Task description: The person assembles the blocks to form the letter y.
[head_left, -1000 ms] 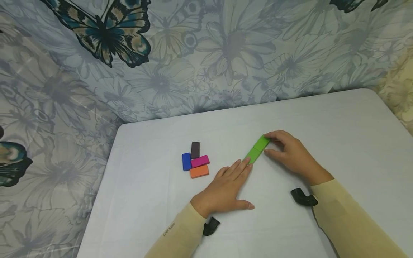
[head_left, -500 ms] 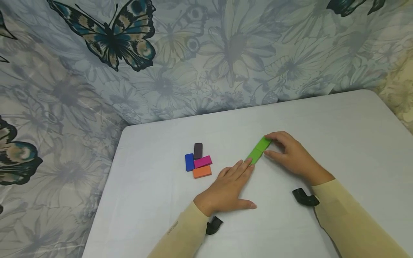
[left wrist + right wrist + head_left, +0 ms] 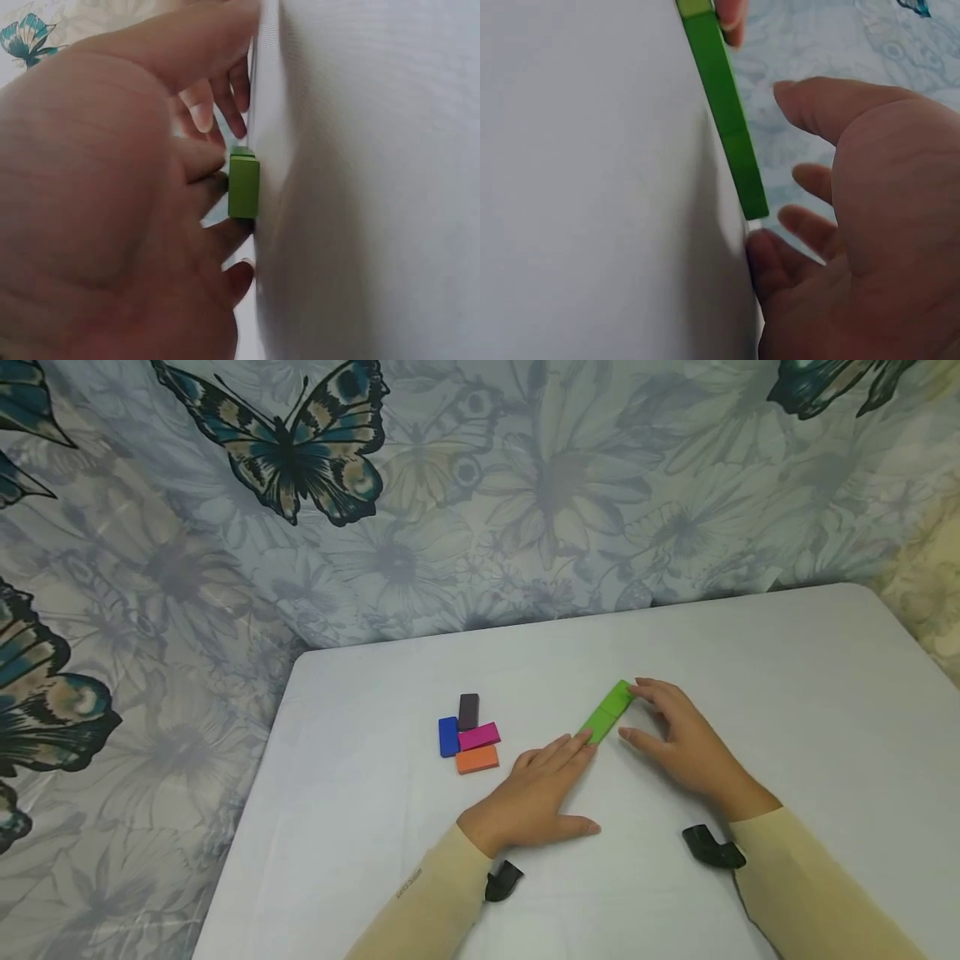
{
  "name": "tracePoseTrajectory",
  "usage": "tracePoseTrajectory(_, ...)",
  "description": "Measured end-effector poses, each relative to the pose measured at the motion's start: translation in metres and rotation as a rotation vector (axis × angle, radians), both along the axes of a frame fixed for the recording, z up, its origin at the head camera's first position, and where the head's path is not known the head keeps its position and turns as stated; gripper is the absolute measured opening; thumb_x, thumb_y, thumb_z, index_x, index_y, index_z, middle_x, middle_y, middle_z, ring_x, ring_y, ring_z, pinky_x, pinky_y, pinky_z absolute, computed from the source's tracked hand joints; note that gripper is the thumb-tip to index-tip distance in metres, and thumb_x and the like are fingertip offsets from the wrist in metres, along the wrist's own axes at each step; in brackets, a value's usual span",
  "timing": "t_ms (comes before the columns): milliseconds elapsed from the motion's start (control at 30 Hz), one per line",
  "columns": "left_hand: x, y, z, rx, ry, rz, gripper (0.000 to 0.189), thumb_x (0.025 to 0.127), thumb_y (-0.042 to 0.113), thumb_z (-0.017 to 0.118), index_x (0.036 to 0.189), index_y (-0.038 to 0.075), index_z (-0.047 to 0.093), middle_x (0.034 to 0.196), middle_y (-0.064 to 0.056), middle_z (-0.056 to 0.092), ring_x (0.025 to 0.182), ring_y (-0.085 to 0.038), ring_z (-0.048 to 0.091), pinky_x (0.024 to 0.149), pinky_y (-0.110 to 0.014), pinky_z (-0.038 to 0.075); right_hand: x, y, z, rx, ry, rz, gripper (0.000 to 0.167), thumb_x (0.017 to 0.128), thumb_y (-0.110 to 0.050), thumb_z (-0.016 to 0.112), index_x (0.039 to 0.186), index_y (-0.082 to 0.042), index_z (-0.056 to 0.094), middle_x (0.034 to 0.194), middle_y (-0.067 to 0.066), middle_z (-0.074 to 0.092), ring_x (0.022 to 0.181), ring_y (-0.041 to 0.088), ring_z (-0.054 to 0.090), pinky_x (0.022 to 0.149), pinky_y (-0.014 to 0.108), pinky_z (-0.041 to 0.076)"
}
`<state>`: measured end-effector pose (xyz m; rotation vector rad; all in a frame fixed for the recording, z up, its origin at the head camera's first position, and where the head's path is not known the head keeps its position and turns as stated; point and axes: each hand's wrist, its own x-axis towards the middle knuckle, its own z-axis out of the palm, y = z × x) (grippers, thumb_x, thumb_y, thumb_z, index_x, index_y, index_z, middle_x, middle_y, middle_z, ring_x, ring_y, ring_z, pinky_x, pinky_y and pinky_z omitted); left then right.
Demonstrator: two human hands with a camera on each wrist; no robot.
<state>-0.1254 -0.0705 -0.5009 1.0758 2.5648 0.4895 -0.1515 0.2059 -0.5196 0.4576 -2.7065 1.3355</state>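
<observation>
Two bright green blocks, a far block (image 3: 618, 697) and a near block (image 3: 601, 724), lie end to end in a diagonal line on the white table. My left hand (image 3: 528, 802) lies palm down with straight fingers, its fingertips resting at the near end of the row. At the far end is my right hand (image 3: 690, 756), its index fingertip right at the block's corner and its thumb spread away. In the right wrist view, the row's dark green side (image 3: 724, 105) shows, with the thumb (image 3: 817, 105) well apart from it. The left wrist view shows one green end face (image 3: 244, 187) beside the fingers.
Left of the hands, four-sided blocks lie grouped: dark brown (image 3: 468, 712), blue (image 3: 448, 737), magenta (image 3: 478, 737) and orange (image 3: 477, 759). A patterned cloth (image 3: 555, 493) hangs behind the table (image 3: 360, 827). Black wrist pieces (image 3: 714, 849) stick out beside the sleeves.
My right hand has loosened, its thumb and fingers drawing slightly back from the far green block. My left hand keeps its place on the row. The head view has shifted a little.
</observation>
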Motion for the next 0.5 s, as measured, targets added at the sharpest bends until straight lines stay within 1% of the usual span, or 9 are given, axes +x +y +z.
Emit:
tracePoseTrajectory(33,-0.001,0.000,0.000,0.024,-0.016,0.008,0.099,0.103,0.059,0.070,0.176,0.019,0.017,0.181,0.010,0.002,0.164,-0.012,0.004,0.127,-0.044,0.020,0.003,-0.001,-0.001,-0.004,-0.002,-0.006,0.062,0.102,-0.018,0.080,0.154,0.002,0.053,0.164,0.026,0.041,0.147,0.050,0.041,0.115,0.058,0.039)
tracePoseTrajectory(100,-0.003,0.000,0.001,0.082,-0.052,0.033,0.095,0.103,0.057,0.070,0.176,0.020,0.021,0.180,0.013,0.007,0.163,-0.010,0.010,0.124,-0.044,0.024,0.009,-0.005,-0.002,-0.009,0.001,-0.012,0.062,0.103,-0.019,0.079,0.154,0.001,0.052,0.165,0.024,0.040,0.148,0.048,0.041,0.115,0.042,0.039)
tracePoseTrajectory(167,-0.005,-0.003,0.003,0.141,-0.089,0.065,0.091,0.103,0.055,0.071,0.175,0.023,0.025,0.179,0.015,0.013,0.161,-0.009,0.016,0.123,-0.046,0.026,0.014,-0.010,-0.002,-0.011,0.006,-0.004,0.062,0.103,-0.019,0.079,0.154,0.001,0.051,0.166,0.023,0.039,0.149,0.047,0.040,0.112,0.036,0.040)
tracePoseTrajectory(200,-0.007,-0.005,0.005,0.170,-0.104,0.086,0.089,0.104,0.054,0.071,0.175,0.024,0.027,0.178,0.015,0.018,0.161,-0.008,0.019,0.123,-0.046,0.027,0.016,-0.012,-0.002,-0.012,0.009,0.005,0.062,0.103,-0.019,0.079,0.154,0.001,0.051,0.166,0.023,0.039,0.149,0.047,0.040,0.112,0.037,0.041)
tracePoseTrajectory(267,-0.011,-0.014,0.010,0.235,-0.121,0.140,0.084,0.104,0.052,0.072,0.173,0.025,0.034,0.175,0.015,0.028,0.158,-0.009,0.027,0.123,-0.046,0.030,0.019,-0.018,-0.001,-0.012,0.017,0.023,0.062,0.102,-0.017,0.080,0.153,0.001,0.052,0.166,0.023,0.039,0.149,0.046,0.040,0.111,0.044,0.044)
tracePoseTrajectory(333,-0.018,-0.026,0.016,0.321,-0.126,0.214,0.075,0.104,0.046,0.074,0.169,0.023,0.043,0.169,0.013,0.041,0.154,-0.012,0.037,0.122,-0.048,0.035,0.023,-0.023,0.000,-0.010,0.023,0.038,0.061,0.100,-0.015,0.081,0.152,0.000,0.053,0.165,0.023,0.040,0.149,0.047,0.040,0.109,0.058,0.045)
tracePoseTrajectory(367,-0.022,-0.033,0.018,0.378,-0.117,0.252,0.069,0.105,0.042,0.075,0.166,0.021,0.049,0.164,0.010,0.049,0.150,-0.014,0.043,0.120,-0.048,0.039,0.025,-0.025,0.000,-0.004,0.026,0.045,0.061,0.099,-0.014,0.082,0.152,0.000,0.054,0.165,0.024,0.040,0.149,0.048,0.039,0.108,0.063,0.044)
tracePoseTrajectory(400,-0.026,-0.040,0.019,0.441,-0.117,0.293,0.064,0.105,0.036,0.076,0.162,0.019,0.054,0.159,0.006,0.056,0.145,-0.018,0.050,0.113,-0.049,0.047,0.027,-0.027,0.000,0.004,0.031,0.051,0.060,0.099,-0.014,0.082,0.151,-0.001,0.055,0.164,0.023,0.042,0.149,0.048,0.039,0.108,0.066,0.043)
tracePoseTrajectory(500,-0.039,-0.062,0.020,0.618,-0.095,0.414,0.046,0.105,0.019,0.076,0.149,0.012,0.066,0.141,-0.003,0.070,0.128,-0.026,0.064,0.101,-0.050,0.055,0.035,-0.032,0.001,0.037,0.045,0.078,0.059,0.098,-0.015,0.083,0.150,-0.002,0.057,0.162,0.021,0.045,0.150,0.047,0.038,0.112,0.068,0.039)
